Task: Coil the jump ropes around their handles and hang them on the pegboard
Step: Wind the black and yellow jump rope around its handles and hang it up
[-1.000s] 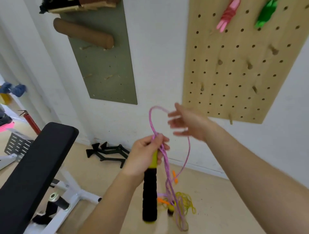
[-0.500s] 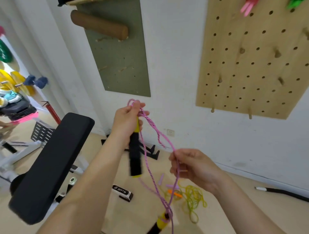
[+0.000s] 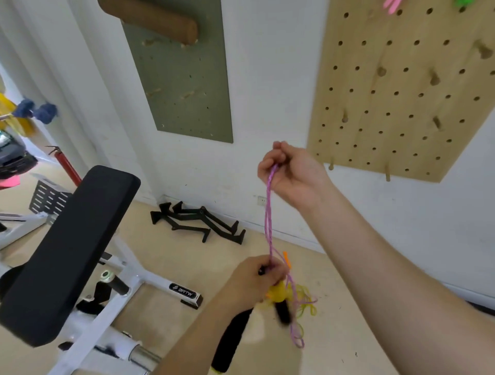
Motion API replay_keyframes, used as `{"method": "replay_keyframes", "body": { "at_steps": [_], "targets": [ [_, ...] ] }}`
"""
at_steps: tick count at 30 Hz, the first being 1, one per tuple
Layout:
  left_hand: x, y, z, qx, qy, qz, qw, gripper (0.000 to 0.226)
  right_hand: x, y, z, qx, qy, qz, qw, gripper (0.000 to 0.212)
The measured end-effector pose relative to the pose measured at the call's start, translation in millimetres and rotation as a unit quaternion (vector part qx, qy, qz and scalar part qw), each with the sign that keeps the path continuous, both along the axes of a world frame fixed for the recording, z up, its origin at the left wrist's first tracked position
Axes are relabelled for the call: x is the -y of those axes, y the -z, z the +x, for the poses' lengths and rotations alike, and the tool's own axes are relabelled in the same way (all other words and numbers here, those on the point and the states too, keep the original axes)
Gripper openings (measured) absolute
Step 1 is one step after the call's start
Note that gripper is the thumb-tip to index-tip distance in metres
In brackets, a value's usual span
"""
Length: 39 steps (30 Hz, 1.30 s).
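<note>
Coiling is under way but nowhere near finished, judging by the head view. Pink rope (image 3: 268,214) runs taut as a doubled strand between the two hands. Right hand (image 3: 290,174) raised, fingers pinched shut on the top of the loop, in front of the wall just left of the wooden pegboard (image 3: 401,101). Left hand (image 3: 251,281) lower, fist closed around the top of a black handle (image 3: 231,337) with a yellow collar; second black handle (image 3: 282,311) hangs blurred just beside it. Slack pink rope dangles below. At the pegboard's top edge, a pink item (image 3: 389,5) and a green one (image 3: 466,2), likely ropes already hung; cropped, cannot confirm. Several pegs look free. On the floor (image 3: 187,267) under the hands, a yellow-green rope (image 3: 308,302) and something orange (image 3: 286,258) lie loose, seemingly not yet coiled.
</note>
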State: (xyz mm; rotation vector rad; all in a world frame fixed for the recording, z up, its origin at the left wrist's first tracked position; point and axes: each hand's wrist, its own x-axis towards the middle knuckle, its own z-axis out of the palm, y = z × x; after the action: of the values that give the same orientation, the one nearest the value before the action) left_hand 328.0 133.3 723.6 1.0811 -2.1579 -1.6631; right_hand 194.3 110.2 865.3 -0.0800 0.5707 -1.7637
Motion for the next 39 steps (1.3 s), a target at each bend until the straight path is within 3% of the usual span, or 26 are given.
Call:
{"method": "replay_keyframes", "body": {
  "at_steps": [2, 4, 7, 9, 11, 12, 14, 15, 17, 18, 20, 22, 24, 25, 26, 28, 30, 31, 33, 36, 39],
  "targets": [
    [9.8, -4.7, 7.3, -0.009, -0.026, 0.014, 1.0, 0.026, -2.5, -3.1, -19.3, -0.017, 0.035, 0.001, 0.999, 0.026],
    [16.8, -14.4, 12.3, -0.027, -0.045, 0.035, 0.998, 0.032, -7.7, 4.5, -34.7, -0.149, 0.038, 0.055, 0.987, 0.024],
    [27.0, -31.6, 9.3, -0.098, -0.1, 0.059, 0.988, 0.037, -26.5, 36.8, -33.5, -0.432, -0.04, 0.187, 0.881, 0.034],
    [31.8, -43.6, 5.6, -0.162, -0.145, 0.093, 0.972, 0.038, -50.1, 60.5, -19.7, -0.516, -0.134, 0.2, 0.822, 0.045],
    [34.9, -53.3, 2.4, -0.207, -0.175, 0.113, 0.956, 0.037, -74.6, 77.6, -4.0, -0.563, -0.214, 0.134, 0.787, 0.037],
    [34.1, -57.7, 1.2, -0.222, -0.181, 0.126, 0.95, 0.036, -83.9, 83.8, 2.4, -0.577, -0.221, 0.103, 0.78, 0.029],
    [32.6, -61.6, -2.6, -0.243, -0.184, 0.15, 0.94, 0.034, -93.5, 94.4, 8.3, -0.637, -0.176, 0.09, 0.745, 0.035],
    [33.0, -61.7, -5.1, -0.247, -0.189, 0.161, 0.936, 0.033, -94.7, 100.1, 9.1, -0.688, -0.145, 0.107, 0.703, 0.037],
    [36.9, -59.8, -8.6, -0.247, -0.214, 0.184, 0.927, 0.032, -96.0, 105.8, 12.0, -0.753, -0.108, 0.151, 0.631, 0.021],
    [39.8, -57.9, -9.5, -0.245, -0.226, 0.189, 0.924, 0.031, -95.7, 108.1, 12.2, -0.746, -0.093, 0.172, 0.636, 0.008],
    [46.5, -52.6, -8.6, -0.197, -0.23, 0.13, 0.944, 0.026, -95.9, 109.9, 9.9, -0.698, -0.049, 0.214, 0.682, 0.013],
    [52.2, -44.9, -2.7, -0.037, -0.195, -0.093, 0.976, 0.021, -93.8, 105.6, 2.9, -0.616, -0.02, 0.249, 0.747, 0.023],
    [53.5, -36.8, 6.5, 0.142, -0.125, -0.331, 0.925, 0.027, -92.7, 98.0, -2.7, -0.515, -0.038, 0.246, 0.82, 0.024],
    [53.0, -33.3, 10.1, 0.177, -0.102, -0.408, 0.89, 0.035, -93.6, 95.6, -4.1, -0.497, -0.058, 0.24, 0.832, 0.024],
    [51.4, -30.8, 13.0, 0.171, -0.088, -0.459, 0.867, 0.043, -94.7, 94.0, -4.7, -0.509, -0.075, 0.238, 0.824, 0.025],
    [51.3, -31.5, 15.0, 0.115, -0.084, -0.492, 0.859, 0.047, -96.9, 90.6, -2.4, -0.54, -0.093, 0.215, 0.808, 0.034],
    [54.1, -38.2, 13.4, 0.038, -0.119, -0.432, 0.893, 0.048, -96.0, 88.5, 2.4, -0.51, -0.092, 0.177, 0.836, 0.026],
    [55.0, -42.9, 11.0, 0.001, -0.143, -0.357, 0.923, 0.048, -94.2, 88.5, 5.9, -0.484, -0.098, 0.165, 0.854, 0.017],
    [54.3, -53.2, 4.2, -0.09, -0.185, -0.173, 0.963, 0.042, -89.2, 92.6, 15.7, -0.428, -0.113, 0.144, 0.885, 0.025],
    [47.6, -58.0, -7.4, -0.172, -0.257, -0.037, 0.95, 0.028, -79.2, 97.5, 41.1, -0.388, -0.118, 0.101, 0.908, 0.026],
    [44.0, -54.1, -16.8, -0.218, -0.339, 0.072, 0.912, 0.023, -77.5, 101.4, 54.9, -0.443, -0.112, 0.097, 0.884, 0.023]
  ]
}}
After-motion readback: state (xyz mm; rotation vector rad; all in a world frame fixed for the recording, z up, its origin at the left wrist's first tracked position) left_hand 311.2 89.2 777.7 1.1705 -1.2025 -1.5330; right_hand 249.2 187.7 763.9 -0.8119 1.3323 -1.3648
